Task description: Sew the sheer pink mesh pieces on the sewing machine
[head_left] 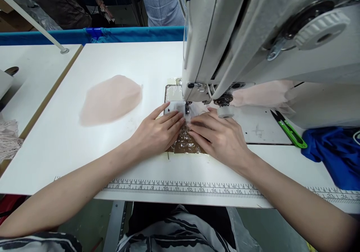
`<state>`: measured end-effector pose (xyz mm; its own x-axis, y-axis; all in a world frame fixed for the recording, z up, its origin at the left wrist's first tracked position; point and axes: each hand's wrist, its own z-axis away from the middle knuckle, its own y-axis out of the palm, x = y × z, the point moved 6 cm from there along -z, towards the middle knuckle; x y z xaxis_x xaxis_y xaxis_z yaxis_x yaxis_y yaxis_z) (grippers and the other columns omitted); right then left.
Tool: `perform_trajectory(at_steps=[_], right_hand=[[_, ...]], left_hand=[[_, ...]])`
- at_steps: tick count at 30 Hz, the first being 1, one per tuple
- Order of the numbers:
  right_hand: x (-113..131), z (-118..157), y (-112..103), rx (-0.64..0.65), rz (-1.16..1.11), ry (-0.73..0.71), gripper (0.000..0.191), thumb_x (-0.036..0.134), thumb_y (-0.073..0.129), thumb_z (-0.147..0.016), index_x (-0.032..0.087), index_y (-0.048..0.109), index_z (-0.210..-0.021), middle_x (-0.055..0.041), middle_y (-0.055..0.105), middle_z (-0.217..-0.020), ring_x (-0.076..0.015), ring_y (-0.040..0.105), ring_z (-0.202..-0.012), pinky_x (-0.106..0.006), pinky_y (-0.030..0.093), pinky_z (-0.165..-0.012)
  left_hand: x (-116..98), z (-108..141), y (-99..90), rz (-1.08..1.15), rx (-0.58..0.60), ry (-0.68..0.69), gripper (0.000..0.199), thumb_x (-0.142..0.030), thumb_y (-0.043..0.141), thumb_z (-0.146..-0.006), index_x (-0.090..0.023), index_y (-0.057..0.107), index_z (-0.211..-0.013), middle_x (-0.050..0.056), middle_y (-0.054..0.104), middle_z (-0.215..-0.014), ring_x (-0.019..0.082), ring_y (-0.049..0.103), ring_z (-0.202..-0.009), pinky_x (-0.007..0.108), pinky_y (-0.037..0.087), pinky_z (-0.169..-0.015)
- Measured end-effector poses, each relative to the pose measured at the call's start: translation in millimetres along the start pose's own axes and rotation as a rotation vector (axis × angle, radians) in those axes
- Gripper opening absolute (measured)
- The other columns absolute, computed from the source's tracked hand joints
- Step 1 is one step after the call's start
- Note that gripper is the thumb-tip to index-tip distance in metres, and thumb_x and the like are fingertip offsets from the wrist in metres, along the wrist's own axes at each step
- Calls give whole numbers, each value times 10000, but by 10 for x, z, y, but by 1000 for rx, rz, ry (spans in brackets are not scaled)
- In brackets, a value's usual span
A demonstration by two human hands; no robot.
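White table [135,60]: a ruler [180,189] runs along the edge below both hands.
Sewing machine [213,38]: just past the fingertips.
Left hand [161,132]: lies flat, fingers side by side.
Right hand [221,134]: fingers a bit bent; cannot tell if either hand pinches.
Sheer cloth [198,108]: at the fingertips, partly hidden.
Pink cloth piece [112,100]: left of the left hand.
Green thread snips [291,131]: right of the right hand.

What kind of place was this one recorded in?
Probably a sewing workshop: a sewing machine stands over a white table with a printed ruler along its near edge, green-handled snips lie to the right, and another person in a striped shirt is beyond.
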<state>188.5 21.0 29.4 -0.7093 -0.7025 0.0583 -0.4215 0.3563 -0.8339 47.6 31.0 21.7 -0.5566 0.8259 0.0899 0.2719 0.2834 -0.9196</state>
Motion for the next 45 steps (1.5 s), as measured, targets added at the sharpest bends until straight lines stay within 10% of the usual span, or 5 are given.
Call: perform_trajectory(at_steps=[31,45], right_hand=[[-150,-40,128,196,135,79,283,303,512,-985,201,711,-1159,-51,717,-1187,-250,651,-1012,-507,430,-1039],[-261,-23,135,228,237,161,322,215,455,-984,164,701,-1184,-108,752,-1046,-273,661,-1021,-392,525,-793]], left_hand=[[236,-47,196,120,81,-233,472,-355,350,-1026,-90,516,-1379,150,548,-1408,287,487,-1352,607,183,-1221],[245,-14,83,74,0,-240,402,-333,418,-1014,-110,584,-1304,118,615,-1345,265,563,-1275,530,301,-1186]])
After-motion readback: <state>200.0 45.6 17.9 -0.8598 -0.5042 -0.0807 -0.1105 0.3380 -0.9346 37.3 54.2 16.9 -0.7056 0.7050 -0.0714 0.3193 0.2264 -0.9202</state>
